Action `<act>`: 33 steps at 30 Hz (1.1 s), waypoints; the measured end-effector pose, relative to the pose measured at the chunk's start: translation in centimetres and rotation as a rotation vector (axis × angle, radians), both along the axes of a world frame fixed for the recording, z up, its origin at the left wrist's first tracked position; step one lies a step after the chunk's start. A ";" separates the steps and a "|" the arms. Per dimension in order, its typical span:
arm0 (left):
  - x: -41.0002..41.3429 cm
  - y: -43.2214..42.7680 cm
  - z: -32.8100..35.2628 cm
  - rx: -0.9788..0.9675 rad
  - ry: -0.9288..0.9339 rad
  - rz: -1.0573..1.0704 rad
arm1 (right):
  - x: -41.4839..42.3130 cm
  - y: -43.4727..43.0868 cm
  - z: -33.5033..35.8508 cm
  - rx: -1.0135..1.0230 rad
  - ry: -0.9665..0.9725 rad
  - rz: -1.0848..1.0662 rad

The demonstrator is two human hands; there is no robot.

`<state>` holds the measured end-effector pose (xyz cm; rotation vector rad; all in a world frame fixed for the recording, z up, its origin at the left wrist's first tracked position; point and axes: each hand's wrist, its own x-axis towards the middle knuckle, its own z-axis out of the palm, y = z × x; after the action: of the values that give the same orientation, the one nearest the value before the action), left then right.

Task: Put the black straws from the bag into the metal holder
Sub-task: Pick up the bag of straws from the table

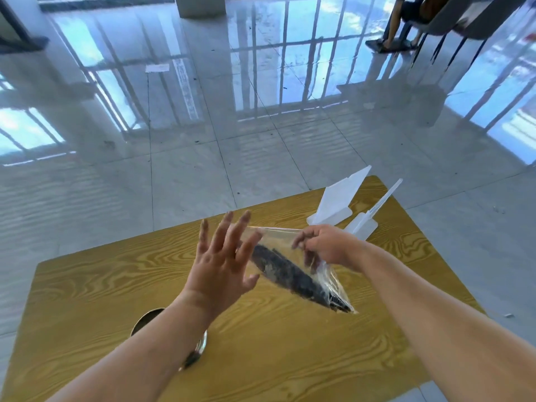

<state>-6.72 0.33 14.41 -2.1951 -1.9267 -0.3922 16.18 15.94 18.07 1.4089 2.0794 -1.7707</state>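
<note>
Head view: the right hand pinches the clear bag at its top edge; the left hand is spread, empty, beside it. The black straws hang inside, below the right hand. The metal holder sits under the left forearm, which could knock it over.

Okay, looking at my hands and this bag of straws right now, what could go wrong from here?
The bag hangs tilted from the right hand alone; the left hand is open, so it could slip. The straws may spill when pulled out. The holder sits under the left forearm, easy to knock over.
</note>
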 end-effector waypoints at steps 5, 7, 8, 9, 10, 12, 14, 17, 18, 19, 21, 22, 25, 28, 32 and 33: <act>0.5 0.1 3.2 -0.067 0.098 -0.093 | -2.6 0.5 4.0 -0.101 0.130 -0.059; 1.0 -0.1 4.4 -0.063 0.108 -0.095 | -3.6 0.8 5.3 -0.154 0.173 -0.045; 1.2 -0.2 5.1 -0.033 0.100 -0.091 | -4.1 1.0 5.9 -0.172 0.191 -0.028; 1.2 -0.2 5.6 0.011 0.088 -0.093 | -4.6 1.2 6.3 -0.180 0.198 -0.013; 1.2 -0.2 6.1 0.060 0.076 -0.094 | -5.0 1.4 6.5 -0.171 0.193 0.000; 0.8 -0.3 7.6 0.114 0.055 -0.078 | -5.7 1.7 7.0 -0.115 0.169 0.028; 0.0 -0.2 9.3 0.058 -0.002 -0.042 | -6.4 1.9 7.1 -0.076 0.153 0.050; -1.3 0.2 12.2 -0.085 -0.165 0.126 | -7.3 2.0 6.7 0.001 0.163 0.111; -1.7 0.4 13.0 -0.097 -0.228 0.184 | -7.6 1.9 6.3 0.054 0.168 0.143; -2.1 0.6 13.9 -0.103 -0.292 0.239 | -7.8 1.9 5.8 0.119 0.171 0.171; -3.1 1.2 15.6 -0.134 -0.413 0.335 | -8.1 1.8 4.7 0.261 0.171 0.202; -3.6 1.5 16.4 -0.156 -0.485 0.372 | -8.1 1.9 4.0 0.324 0.178 0.208; -4.9 1.6 18.7 -0.240 -0.686 0.428 | -7.6 2.7 1.8 0.433 0.218 0.151; -5.6 0.8 20.9 -0.237 -0.758 0.451 | -7.0 3.2 -0.4 0.377 0.274 0.018; -6.0 -0.9 23.9 -0.169 -0.841 0.484 | -7.9 2.4 -2.8 0.023 0.321 -0.178; -6.2 -1.4 24.7 -0.153 -0.848 0.491 | -8.5 2.0 -3.2 -0.120 0.352 -0.217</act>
<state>-12.90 -1.10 39.07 -1.6386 -2.8857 -1.2590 7.67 17.96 14.85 1.4237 1.9849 -2.3375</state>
